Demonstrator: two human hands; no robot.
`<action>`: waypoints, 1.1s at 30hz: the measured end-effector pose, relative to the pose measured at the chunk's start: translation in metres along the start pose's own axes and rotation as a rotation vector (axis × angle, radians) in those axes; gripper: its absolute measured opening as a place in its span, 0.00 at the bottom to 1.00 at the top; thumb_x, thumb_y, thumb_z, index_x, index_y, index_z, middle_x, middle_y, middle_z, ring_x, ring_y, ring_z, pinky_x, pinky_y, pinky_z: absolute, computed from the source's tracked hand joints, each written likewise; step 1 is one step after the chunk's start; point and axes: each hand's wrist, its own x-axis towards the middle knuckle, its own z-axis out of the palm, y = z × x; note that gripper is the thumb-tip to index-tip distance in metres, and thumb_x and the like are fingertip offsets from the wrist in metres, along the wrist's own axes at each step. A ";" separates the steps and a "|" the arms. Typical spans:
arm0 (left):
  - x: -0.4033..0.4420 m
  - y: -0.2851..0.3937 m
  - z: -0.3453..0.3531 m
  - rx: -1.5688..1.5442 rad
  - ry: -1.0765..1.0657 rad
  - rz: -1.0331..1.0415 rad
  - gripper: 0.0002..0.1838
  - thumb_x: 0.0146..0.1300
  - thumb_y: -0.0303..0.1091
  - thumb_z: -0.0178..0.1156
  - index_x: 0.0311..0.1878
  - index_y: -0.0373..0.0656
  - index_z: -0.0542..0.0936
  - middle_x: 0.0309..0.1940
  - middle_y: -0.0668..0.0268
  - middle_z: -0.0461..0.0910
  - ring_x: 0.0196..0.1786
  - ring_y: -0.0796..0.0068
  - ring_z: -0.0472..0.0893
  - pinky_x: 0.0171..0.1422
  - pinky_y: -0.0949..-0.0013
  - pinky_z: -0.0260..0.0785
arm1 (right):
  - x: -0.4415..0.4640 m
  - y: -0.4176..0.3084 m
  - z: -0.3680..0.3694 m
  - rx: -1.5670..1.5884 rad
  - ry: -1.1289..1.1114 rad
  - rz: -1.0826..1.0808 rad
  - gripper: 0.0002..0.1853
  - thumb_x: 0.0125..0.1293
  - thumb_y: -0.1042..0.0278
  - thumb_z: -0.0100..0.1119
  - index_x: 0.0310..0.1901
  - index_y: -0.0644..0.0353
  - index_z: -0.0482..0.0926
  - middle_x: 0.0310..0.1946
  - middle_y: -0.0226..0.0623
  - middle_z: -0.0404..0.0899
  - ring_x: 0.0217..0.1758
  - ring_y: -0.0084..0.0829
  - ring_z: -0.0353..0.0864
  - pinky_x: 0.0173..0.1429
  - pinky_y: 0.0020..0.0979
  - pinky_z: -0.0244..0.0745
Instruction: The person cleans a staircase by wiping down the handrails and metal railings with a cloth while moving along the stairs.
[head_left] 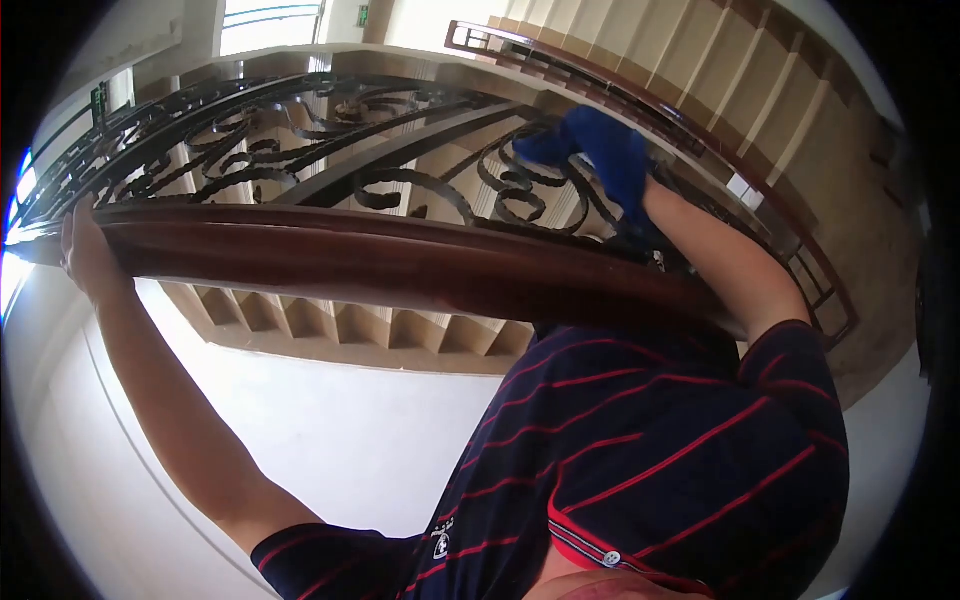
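Observation:
A dark red-brown handrail (400, 262) runs across the view above a black scrolled metal railing (420, 185). At the far left, my left hand (88, 250) grips the handrail, its fingers over the far edge. On the right, my right arm reaches past the handrail to the metalwork. Blue cloth (612, 150) covers my right hand and lies against the black scrolls. The fingers of that hand are hidden inside the cloth, and its left end is blurred.
Stair steps (350, 325) show below the handrail, beside a white wall (290, 410). Another flight of stairs (700, 70) with its own brown handrail (640, 95) is at the upper right. A bright window (270, 25) is at the top left. My striped shirt fills the lower right.

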 end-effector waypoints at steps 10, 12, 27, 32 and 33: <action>0.010 -0.006 -0.003 -0.240 -0.196 -0.037 0.25 0.73 0.48 0.62 0.61 0.39 0.87 0.61 0.57 0.84 0.63 0.63 0.81 0.71 0.63 0.70 | 0.060 0.046 0.059 -0.344 -0.431 -0.060 0.28 0.83 0.53 0.51 0.75 0.63 0.72 0.72 0.59 0.74 0.77 0.58 0.69 0.88 0.55 0.49; 0.006 -0.001 -0.003 -0.288 -0.207 -0.091 0.24 0.73 0.48 0.61 0.62 0.39 0.86 0.61 0.58 0.83 0.63 0.62 0.81 0.71 0.63 0.70 | 0.056 0.046 0.061 -0.949 -0.464 -0.319 0.23 0.77 0.57 0.56 0.66 0.60 0.78 0.62 0.54 0.79 0.67 0.56 0.76 0.77 0.58 0.60; -0.018 0.021 -0.004 -0.386 -0.136 -0.208 0.25 0.74 0.43 0.63 0.67 0.38 0.81 0.62 0.58 0.80 0.65 0.64 0.79 0.71 0.65 0.71 | 0.099 0.098 0.035 -0.880 -0.594 -0.120 0.14 0.68 0.58 0.66 0.51 0.51 0.89 0.49 0.36 0.88 0.48 0.41 0.87 0.54 0.49 0.79; -0.008 0.001 -0.007 -0.329 -0.093 -0.097 0.26 0.74 0.43 0.63 0.69 0.36 0.81 0.69 0.59 0.77 0.71 0.64 0.77 0.76 0.64 0.67 | 0.078 0.083 0.020 -0.647 -0.394 0.277 0.20 0.65 0.53 0.69 0.59 0.42 0.86 0.66 0.36 0.83 0.70 0.43 0.82 0.75 0.47 0.72; -0.007 0.004 -0.008 -0.332 -0.094 -0.106 0.27 0.74 0.43 0.63 0.68 0.35 0.81 0.69 0.60 0.77 0.71 0.64 0.77 0.77 0.63 0.67 | 0.068 0.096 0.020 -0.634 -0.388 0.334 0.19 0.67 0.54 0.67 0.59 0.44 0.86 0.64 0.38 0.84 0.68 0.42 0.83 0.73 0.45 0.73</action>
